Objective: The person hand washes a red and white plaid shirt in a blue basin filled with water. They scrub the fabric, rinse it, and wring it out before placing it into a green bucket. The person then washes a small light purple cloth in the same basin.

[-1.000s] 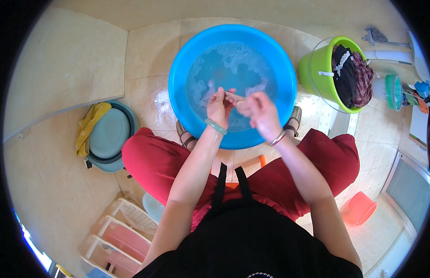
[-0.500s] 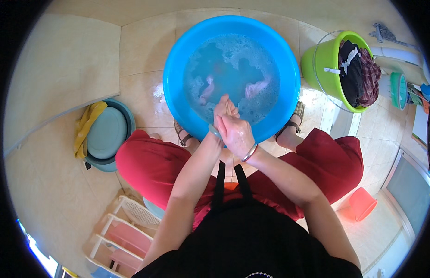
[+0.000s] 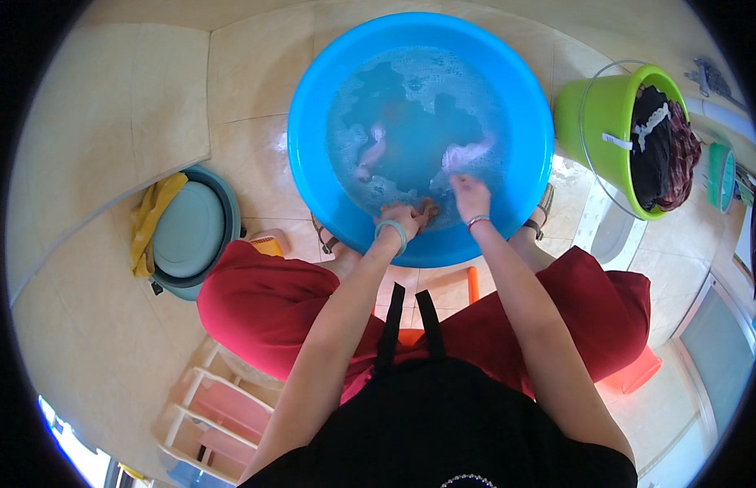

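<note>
A large blue basin [image 3: 305,154] holds cloudy, sudsy water. Two pale pink pieces of cloth, one on the left [image 3: 372,150] and one on the right [image 3: 466,155], float partly under the surface. My left hand [image 3: 402,217], with a pale green bangle, dips in at the basin's near side, fingers curled. A brownish shape [image 3: 429,213] shows at its fingertips; what it is cannot be made out. My right hand [image 3: 472,197], wearing a silver bracelet, is slightly blurred just short of the right cloth, its fingers pointing down and partly hidden.
A green bucket [image 3: 591,138] with dark and maroon clothes [image 3: 679,159] stands at the right. At the left are a grey-blue lidded tub [image 3: 189,232] and a yellow cloth [image 3: 154,215]. A pink-and-white rack [image 3: 223,411] stands lower left, an orange-red bucket [image 3: 638,372] lower right.
My hands, clasped together over the basin's near side before, have parted. The left has lowered to the water's near edge; the right has moved right, toward the pink cloth. The view has shifted slightly.
</note>
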{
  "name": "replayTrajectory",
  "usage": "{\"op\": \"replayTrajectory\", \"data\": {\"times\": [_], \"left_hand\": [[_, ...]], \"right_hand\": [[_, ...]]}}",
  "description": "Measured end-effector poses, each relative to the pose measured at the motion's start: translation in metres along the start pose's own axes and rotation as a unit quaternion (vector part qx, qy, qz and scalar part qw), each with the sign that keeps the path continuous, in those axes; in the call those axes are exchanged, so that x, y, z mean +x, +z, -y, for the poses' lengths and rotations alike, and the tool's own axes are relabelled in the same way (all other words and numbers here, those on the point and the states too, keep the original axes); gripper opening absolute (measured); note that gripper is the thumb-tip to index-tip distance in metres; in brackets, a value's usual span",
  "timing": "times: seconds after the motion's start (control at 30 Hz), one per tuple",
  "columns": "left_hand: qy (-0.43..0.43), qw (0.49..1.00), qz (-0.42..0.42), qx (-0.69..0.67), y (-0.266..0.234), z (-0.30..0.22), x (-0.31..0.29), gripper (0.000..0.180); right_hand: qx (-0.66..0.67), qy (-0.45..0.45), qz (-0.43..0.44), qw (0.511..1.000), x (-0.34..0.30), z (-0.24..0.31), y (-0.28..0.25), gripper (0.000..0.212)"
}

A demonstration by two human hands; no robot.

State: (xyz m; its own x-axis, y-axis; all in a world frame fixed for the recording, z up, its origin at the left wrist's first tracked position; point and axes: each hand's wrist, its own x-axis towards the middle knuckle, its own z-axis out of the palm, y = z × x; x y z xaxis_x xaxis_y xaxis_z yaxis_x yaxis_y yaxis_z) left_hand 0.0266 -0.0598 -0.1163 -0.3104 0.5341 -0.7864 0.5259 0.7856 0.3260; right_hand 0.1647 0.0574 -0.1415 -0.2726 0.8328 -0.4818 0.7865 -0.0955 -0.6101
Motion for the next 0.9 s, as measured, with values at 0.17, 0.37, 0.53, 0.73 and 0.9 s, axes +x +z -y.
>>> {"op": "replayTrajectory", "data": {"times": [0.17,0.37,0.53,0.73,0.9], "left_hand": [[-0.085,0.893,-0.415,-0.151,-0.040,0.013,0.020,0.029],[-0.097,0.905,-0.241,-0.338,-0.025,0.044,0.079,0.023],[-0.053,0.727,-0.029,-0.684,-0.008,-0.013,0.069,0.025],[-0.198,0.642,-0.050,-0.739,-0.014,-0.034,0.065,0.043],[-0.035,0.567,0.118,-0.814,-0.038,-0.042,0.074,0.050]], "right_hand": [[0.181,0.235,-0.037,0.954,0.050,0.012,-0.008,0.035],[0.123,-0.049,0.009,0.991,0.058,0.020,0.026,0.038],[0.192,-0.062,-0.007,0.979,0.047,0.021,0.061,0.038],[0.241,0.116,0.059,0.962,0.058,0.046,0.036,0.034],[0.089,-0.246,0.072,0.963,0.002,0.105,0.000,0.030]]}}
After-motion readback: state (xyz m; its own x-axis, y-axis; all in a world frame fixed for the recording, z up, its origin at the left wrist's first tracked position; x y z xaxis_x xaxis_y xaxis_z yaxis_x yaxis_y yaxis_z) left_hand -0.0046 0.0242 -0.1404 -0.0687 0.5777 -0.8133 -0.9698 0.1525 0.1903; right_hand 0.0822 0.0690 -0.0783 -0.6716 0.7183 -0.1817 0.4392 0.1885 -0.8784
